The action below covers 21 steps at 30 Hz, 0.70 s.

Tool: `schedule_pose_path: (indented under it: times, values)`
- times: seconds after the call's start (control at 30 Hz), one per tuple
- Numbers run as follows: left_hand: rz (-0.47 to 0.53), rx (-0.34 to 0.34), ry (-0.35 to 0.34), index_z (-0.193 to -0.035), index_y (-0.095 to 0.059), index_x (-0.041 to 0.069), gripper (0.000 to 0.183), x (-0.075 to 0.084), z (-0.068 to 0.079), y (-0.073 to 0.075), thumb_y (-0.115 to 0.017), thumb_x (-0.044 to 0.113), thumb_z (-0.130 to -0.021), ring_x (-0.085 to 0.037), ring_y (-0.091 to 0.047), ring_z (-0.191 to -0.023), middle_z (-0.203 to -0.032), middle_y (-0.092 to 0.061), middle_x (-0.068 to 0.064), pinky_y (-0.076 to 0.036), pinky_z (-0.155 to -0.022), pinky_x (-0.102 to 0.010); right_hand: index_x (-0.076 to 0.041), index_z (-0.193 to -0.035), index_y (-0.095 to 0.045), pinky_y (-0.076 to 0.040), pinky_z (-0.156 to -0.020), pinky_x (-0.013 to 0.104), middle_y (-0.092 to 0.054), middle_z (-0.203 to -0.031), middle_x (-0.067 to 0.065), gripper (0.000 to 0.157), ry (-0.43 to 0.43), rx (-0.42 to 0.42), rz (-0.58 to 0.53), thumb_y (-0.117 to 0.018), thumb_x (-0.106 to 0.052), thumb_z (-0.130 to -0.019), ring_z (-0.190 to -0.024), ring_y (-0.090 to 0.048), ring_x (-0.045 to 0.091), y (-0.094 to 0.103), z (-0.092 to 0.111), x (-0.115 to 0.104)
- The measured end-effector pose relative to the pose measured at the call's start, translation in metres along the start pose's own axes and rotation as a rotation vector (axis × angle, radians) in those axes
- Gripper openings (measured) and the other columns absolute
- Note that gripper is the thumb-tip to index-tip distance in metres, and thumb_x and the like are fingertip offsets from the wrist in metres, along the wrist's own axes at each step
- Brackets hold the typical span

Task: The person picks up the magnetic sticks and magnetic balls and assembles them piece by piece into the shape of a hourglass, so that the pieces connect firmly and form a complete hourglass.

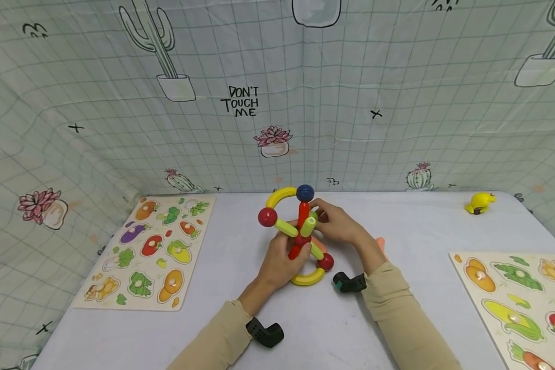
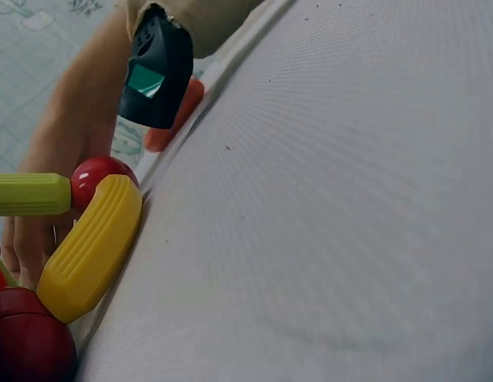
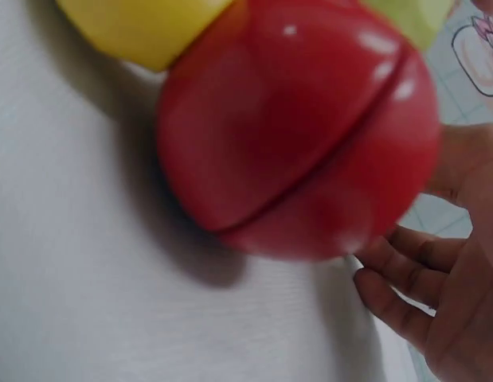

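A ball-and-rod building toy stands on the table in the middle of the head view. It joins a blue ball [image 1: 305, 193], red balls [image 1: 267, 217], straight red and green rods [image 1: 286, 227], and curved yellow rods [image 1: 308, 278]. My left hand [image 1: 279, 261] grips its middle, around the central red ball and lower red rod. Behind the upper red rod, my right hand [image 1: 339, 224] pinches a green piece, partly hidden, whose exact shape I cannot tell. The right wrist view shows a lower red ball [image 3: 298, 135] close up, beside the right hand's loosely bent lower fingers.
Vegetable puzzle boards lie at left [image 1: 154, 252] and right [image 1: 520, 303]. A small yellow toy [image 1: 480, 203] sits at the back right. An orange piece [image 1: 381, 246] lies partly behind the right forearm. Patterned cloth [image 1: 342, 128] hangs behind the table.
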<state>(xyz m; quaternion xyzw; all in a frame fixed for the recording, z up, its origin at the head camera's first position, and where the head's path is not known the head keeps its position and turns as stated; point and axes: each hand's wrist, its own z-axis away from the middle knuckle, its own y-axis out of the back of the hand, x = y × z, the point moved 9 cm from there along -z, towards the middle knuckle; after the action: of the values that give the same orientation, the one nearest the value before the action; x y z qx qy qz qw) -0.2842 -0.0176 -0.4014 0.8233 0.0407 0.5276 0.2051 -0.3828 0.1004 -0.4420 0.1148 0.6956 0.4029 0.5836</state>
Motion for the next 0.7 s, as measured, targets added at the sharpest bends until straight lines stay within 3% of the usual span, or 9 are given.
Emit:
schedule_pose_path:
  times: [0.23,0.47,0.7]
  values:
    - [0.021,0.0,-0.01,-0.13,-0.043,-0.002,0.047,0.001,0.0,0.0,-0.058,0.006,-0.087,-0.026,-0.058,-0.109,-0.12,-0.057,-0.018,-0.047,-0.099,-0.038,-0.016,-0.12,-0.051,-0.048,-0.073,0.031,-0.062,-0.11,0.012,0.029,-0.009,0.013,-0.031,-0.054,-0.026,-0.093,-0.092,-0.058,0.023,0.013,0.004,0.003]
    - [0.023,-0.011,-0.015,-0.128,-0.043,-0.002,0.044,0.004,-0.001,0.002,-0.058,0.005,-0.087,-0.025,-0.059,-0.106,-0.117,-0.058,-0.018,-0.049,-0.097,-0.034,-0.015,-0.117,-0.052,-0.045,-0.078,0.032,-0.061,-0.11,0.01,0.032,-0.014,0.037,-0.084,-0.057,-0.032,-0.091,-0.094,-0.058,0.025,0.03,0.011,-0.001]
    - [0.02,0.018,-0.037,-0.13,-0.044,0.007,0.045,-0.029,-0.004,-0.007,-0.061,0.01,-0.088,-0.017,-0.059,-0.106,-0.118,-0.059,-0.008,-0.049,-0.096,-0.033,-0.014,-0.12,-0.049,-0.049,-0.083,0.035,-0.062,-0.108,0.011,0.035,-0.015,0.047,-0.156,-0.056,-0.034,-0.092,-0.095,-0.062,0.029,0.042,0.015,0.002]
